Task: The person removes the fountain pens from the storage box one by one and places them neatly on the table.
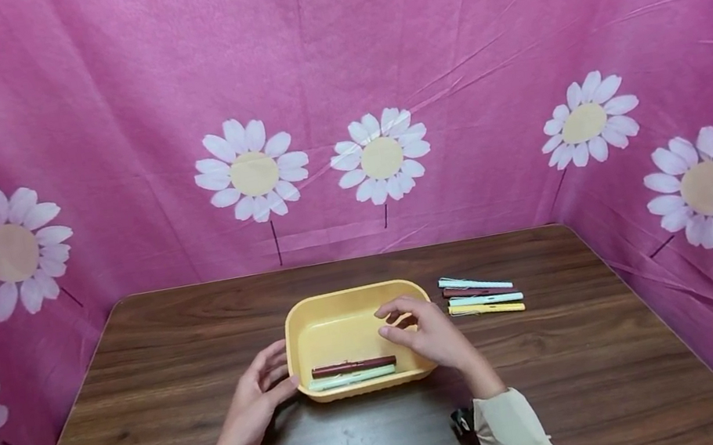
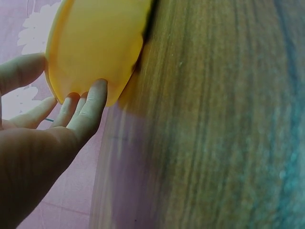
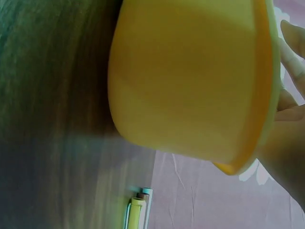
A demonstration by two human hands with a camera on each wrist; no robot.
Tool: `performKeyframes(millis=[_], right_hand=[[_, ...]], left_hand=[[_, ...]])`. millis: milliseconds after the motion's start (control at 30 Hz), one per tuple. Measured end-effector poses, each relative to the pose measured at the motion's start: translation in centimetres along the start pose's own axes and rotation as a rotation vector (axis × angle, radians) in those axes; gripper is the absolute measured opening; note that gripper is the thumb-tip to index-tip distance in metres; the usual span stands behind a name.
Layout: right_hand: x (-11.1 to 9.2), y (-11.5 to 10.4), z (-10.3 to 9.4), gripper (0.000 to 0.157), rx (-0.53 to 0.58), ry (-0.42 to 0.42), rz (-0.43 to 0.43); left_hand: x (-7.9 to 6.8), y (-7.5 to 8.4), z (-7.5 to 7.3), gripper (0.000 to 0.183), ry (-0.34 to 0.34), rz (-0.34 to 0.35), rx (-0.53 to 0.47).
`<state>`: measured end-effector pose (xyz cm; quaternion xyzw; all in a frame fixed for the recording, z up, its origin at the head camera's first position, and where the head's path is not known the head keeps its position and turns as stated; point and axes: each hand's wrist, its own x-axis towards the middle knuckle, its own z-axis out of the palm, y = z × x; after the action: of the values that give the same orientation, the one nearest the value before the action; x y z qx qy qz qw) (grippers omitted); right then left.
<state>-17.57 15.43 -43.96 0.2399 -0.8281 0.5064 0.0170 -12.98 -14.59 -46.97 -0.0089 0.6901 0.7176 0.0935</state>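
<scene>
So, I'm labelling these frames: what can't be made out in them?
Right wrist view: inner pens, hidden by the yellow tray.
Left wrist view: tray's far end, cut off by the top edge.
Right wrist view: outer pens, cut off by the bottom edge.
Head view: any pen lettering, too small.

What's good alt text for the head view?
A person's left hand touches a yellow tray's left end; the right hand is over its right end. Inside lie a dark red pen and a pale green pen; four pens lie right on a brown table.
</scene>
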Motion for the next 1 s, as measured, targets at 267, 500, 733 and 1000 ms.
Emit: performKeyframes(millis=[267,500,733,1000], right_hand=[[0.2,0.5,0.5,0.024,0.007,-0.051,0.021],[0.5,0.7,1.2,0.027,0.005,-0.126,0.061],[0.7,0.9,1.9,0.025,-0.052,-0.198,0.102],[1.3,1.2,2.5,0.031,-0.089,-0.284,0.171]], left_hand=[[0.0,0.0,0.1,0.06,-0.002,-0.006,-0.006],[0.0,0.1,0.2,0.06,0.006,-0.025,0.011],[0.0,-0.2,0.2,0.06,0.0,-0.012,0.014],[-0.1,-0.1,0.0,0.06,0.007,-0.009,0.013]])
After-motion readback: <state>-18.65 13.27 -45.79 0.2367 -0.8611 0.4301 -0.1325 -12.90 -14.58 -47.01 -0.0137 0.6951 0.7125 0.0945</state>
